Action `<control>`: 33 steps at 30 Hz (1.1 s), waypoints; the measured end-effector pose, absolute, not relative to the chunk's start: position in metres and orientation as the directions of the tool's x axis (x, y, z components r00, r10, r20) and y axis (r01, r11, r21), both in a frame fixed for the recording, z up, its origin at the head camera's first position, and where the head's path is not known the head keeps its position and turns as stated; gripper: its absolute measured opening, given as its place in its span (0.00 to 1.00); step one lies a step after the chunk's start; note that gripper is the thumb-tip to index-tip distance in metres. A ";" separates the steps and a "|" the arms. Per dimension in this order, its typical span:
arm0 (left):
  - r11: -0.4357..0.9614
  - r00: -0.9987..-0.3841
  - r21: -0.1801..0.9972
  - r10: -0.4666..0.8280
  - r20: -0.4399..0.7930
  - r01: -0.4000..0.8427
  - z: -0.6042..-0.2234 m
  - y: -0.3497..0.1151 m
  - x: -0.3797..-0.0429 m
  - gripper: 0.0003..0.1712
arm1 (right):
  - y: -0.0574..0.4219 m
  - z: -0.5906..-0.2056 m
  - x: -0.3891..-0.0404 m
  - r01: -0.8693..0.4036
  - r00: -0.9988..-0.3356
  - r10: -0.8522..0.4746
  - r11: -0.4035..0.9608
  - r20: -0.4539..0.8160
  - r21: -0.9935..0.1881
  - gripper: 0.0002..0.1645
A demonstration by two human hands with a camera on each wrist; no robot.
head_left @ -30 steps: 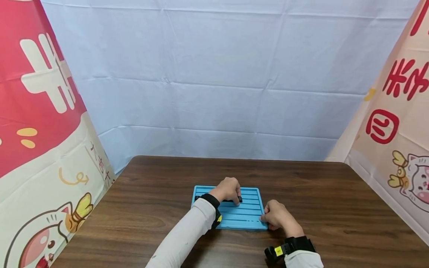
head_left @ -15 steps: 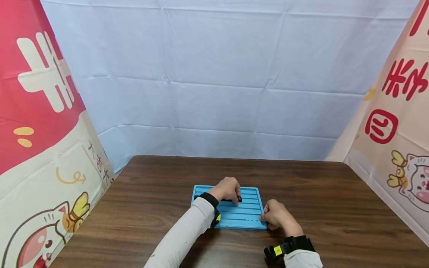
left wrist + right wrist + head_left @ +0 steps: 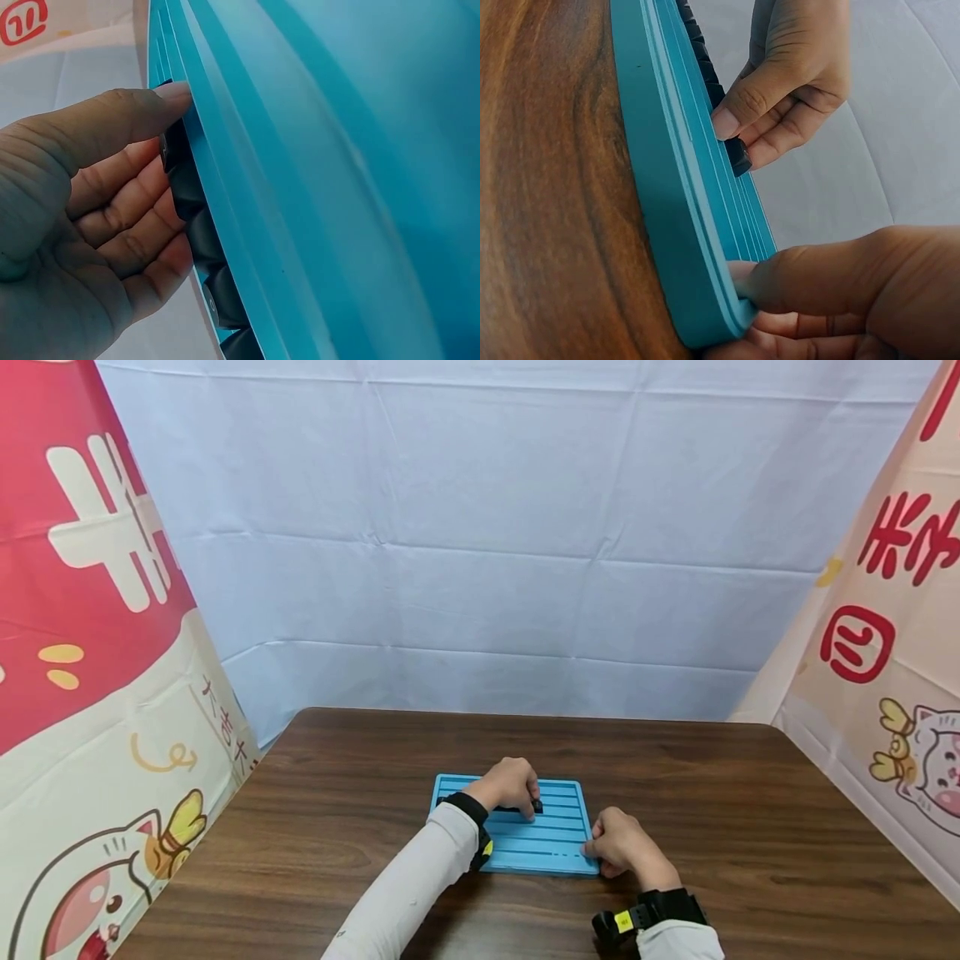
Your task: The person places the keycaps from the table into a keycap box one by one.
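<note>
A ridged light-blue tray (image 3: 536,847) lies on the wooden table, with a row of black keycaps (image 3: 204,236) along one of its ridges toward the far side. My left hand (image 3: 510,783) reaches over the tray and pinches a black keycap (image 3: 739,159) near the right end of that row; its thumb lies on the tray side and its other fingers curl behind the row. My right hand (image 3: 621,842) grips the tray's near right corner, thumb inside the rim and fingers beneath or outside it. The left forearm hides part of the tray and the row's middle.
The dark wooden table (image 3: 750,827) extends around the tray on all sides. A pale blue cloth (image 3: 480,527) hangs behind it, and printed cloths stand at the left and right. Black wrist straps (image 3: 667,908) are worn over white sleeves.
</note>
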State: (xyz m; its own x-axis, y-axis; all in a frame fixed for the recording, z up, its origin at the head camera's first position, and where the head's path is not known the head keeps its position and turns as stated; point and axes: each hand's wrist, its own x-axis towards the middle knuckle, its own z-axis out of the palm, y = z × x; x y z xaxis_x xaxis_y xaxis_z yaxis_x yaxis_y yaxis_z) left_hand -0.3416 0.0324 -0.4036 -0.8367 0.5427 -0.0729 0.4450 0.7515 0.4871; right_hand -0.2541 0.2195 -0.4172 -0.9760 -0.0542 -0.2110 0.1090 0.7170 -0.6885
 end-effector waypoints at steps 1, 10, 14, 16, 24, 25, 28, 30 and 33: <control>0.750 -0.836 0.489 0.544 -0.073 0.445 -0.404 0.032 -0.342 0.08 | 0.220 -0.417 -0.254 0.109 -0.976 -0.054 0.716 -0.210 -0.690 0.16; 0.729 -0.822 0.503 0.566 -0.061 0.465 -0.403 0.025 -0.344 0.11 | 0.218 -0.415 -0.256 0.094 -0.975 -0.071 0.725 -0.210 -0.683 0.17; 0.716 -0.825 0.516 0.564 -0.033 0.469 -0.400 0.013 -0.343 0.20 | 0.219 -0.410 -0.255 0.114 -0.968 -0.075 0.724 -0.242 -0.680 0.20; 0.703 -0.833 0.545 0.553 -0.016 0.456 -0.398 0.007 -0.342 0.20 | 0.220 -0.408 -0.255 0.125 -0.964 -0.074 0.719 -0.254 -0.683 0.21; 0.619 -0.863 0.661 0.497 0.088 0.424 -0.393 -0.019 -0.337 0.11 | 0.213 -0.406 -0.252 0.014 -0.988 -0.083 0.782 -0.126 -0.623 0.17; 0.618 -0.865 0.659 0.491 0.104 0.429 -0.393 -0.021 -0.336 0.10 | 0.212 -0.405 -0.251 -0.007 -0.991 -0.084 0.798 -0.101 -0.602 0.16; 0.631 -0.865 0.624 0.477 0.157 0.461 -0.395 -0.024 -0.334 0.09 | 0.209 -0.404 -0.254 -0.041 -0.997 -0.070 0.845 -0.035 -0.533 0.09; 0.650 -0.864 0.591 0.470 0.181 0.477 -0.396 -0.026 -0.333 0.11 | 0.207 -0.404 -0.257 -0.080 -0.997 -0.081 0.865 0.019 -0.495 0.05; 0.688 -0.864 0.535 0.461 0.200 0.491 -0.397 -0.027 -0.332 0.15 | 0.204 -0.405 -0.263 -0.157 -0.987 -0.130 0.881 0.092 -0.447 0.16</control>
State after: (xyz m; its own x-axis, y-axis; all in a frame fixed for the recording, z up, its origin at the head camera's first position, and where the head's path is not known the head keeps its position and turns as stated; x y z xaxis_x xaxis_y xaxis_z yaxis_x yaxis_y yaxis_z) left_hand -0.3319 -0.0274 -0.3970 -0.8645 0.4610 0.2005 0.4908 0.6877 0.5350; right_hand -0.2629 0.2037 -0.4052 -0.9873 -0.1297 0.0922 -0.1574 0.8806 -0.4469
